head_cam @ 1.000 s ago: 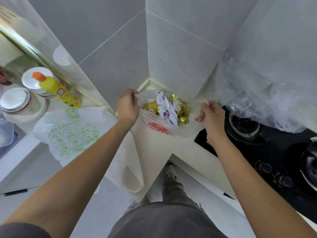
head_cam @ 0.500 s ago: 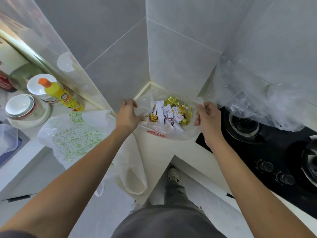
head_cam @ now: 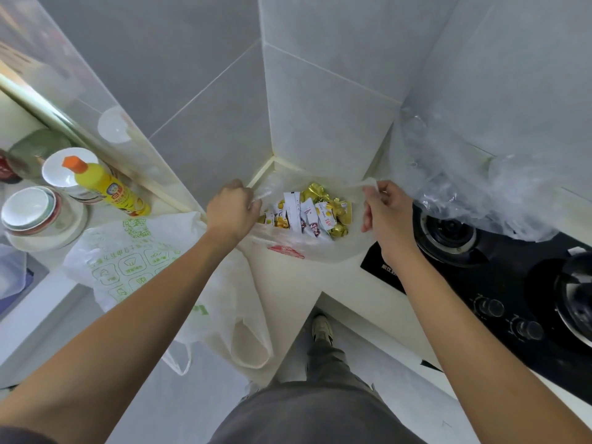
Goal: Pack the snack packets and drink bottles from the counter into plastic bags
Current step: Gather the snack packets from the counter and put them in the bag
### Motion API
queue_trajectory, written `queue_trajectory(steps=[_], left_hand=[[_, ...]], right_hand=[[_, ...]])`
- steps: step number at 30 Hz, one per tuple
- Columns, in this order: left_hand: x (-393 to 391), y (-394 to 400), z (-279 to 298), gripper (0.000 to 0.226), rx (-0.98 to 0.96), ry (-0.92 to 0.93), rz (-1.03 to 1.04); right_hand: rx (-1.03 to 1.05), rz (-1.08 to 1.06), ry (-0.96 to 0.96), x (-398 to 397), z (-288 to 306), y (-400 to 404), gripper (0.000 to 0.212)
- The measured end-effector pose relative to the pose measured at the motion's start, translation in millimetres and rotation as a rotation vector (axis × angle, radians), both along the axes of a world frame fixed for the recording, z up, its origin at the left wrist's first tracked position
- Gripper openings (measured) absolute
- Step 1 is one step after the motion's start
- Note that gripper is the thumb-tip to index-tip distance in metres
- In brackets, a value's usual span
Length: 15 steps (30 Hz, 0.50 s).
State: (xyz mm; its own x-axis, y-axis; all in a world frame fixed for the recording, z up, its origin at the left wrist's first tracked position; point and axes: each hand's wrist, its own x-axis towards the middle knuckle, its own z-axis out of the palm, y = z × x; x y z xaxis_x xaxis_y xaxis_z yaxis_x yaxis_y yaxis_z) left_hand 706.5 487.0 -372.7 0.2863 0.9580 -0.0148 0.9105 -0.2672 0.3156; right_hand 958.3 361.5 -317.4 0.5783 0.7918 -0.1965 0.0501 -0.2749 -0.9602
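A clear plastic bag [head_cam: 307,251] with a red print sits on the cream counter in the corner. Inside it lie several white and gold snack packets [head_cam: 307,213]. My left hand [head_cam: 232,211] grips the bag's left handle. My right hand [head_cam: 382,216] pinches the right handle, pulled up and outward. The bag's mouth is spread wide between both hands. A yellow bottle [head_cam: 109,189] with an orange cap lies on the counter at the left.
A white bag with green print [head_cam: 134,264] hangs over the counter edge at the left. Stacked bowls [head_cam: 32,213] stand far left. A black gas hob [head_cam: 499,270] lies at the right, with crumpled clear film [head_cam: 474,187] above it.
Both hands have moved apart and spread the bag's mouth wider. The packets have settled lower in the bag.
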Motion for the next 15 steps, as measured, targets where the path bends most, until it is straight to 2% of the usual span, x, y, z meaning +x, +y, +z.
queue_trajectory(steps=[3, 6, 9, 13, 15], left_hand=[[-6, -7, 31, 0.037, 0.102, -0.252, 0.057], [-10, -13, 61, 0.040, 0.152, -0.424, 0.106], [-13, -17, 73, 0.040, 0.084, -0.416, 0.131], [-20, -24, 72, 0.019, 0.038, -0.390, 0.113], [-26, -31, 74, 0.025, 0.088, -0.390, 0.045]], right_hand=[[0.072, -0.025, 0.002, 0, 19, 6, 0.019], [0.144, -0.034, -0.016, 2, 37, 13, 0.024], [0.112, 0.004, -0.079, -1, 42, 14, 0.024], [0.002, 0.025, -0.183, -11, 33, 6, 0.013], [-0.028, -0.008, -0.305, -17, 31, 0, 0.019]])
